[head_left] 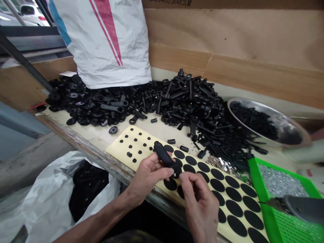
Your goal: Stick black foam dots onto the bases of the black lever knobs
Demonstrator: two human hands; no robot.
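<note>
Head view: left hand grips a black handle above a sticker sheet

The black handle slants across the middle of the bench, its narrow end pointing up and to the left, its wider end down by the fingers. The left hand is closed around it, thumb pressed near that wider end. The right hand is just beside the same end, thumb and forefinger brought close together; whether they pinch anything small, I cannot tell. The two hands are near each other.

Beneath lies the pale yellow sticker sheet, with small black dots toward its left end and rows of large black ovals over the rest. Short black cylinders lie along its far edge.

Behind them spreads a long pile of black parts, with a white sack standing at its back. To the right, a metal bowl holds black rods. Nearer, a green tray contains small silvery pieces, and a grey-handled tool extends over it. At lower left, a white bag sits open beside the bench, dark contents inside.
</note>
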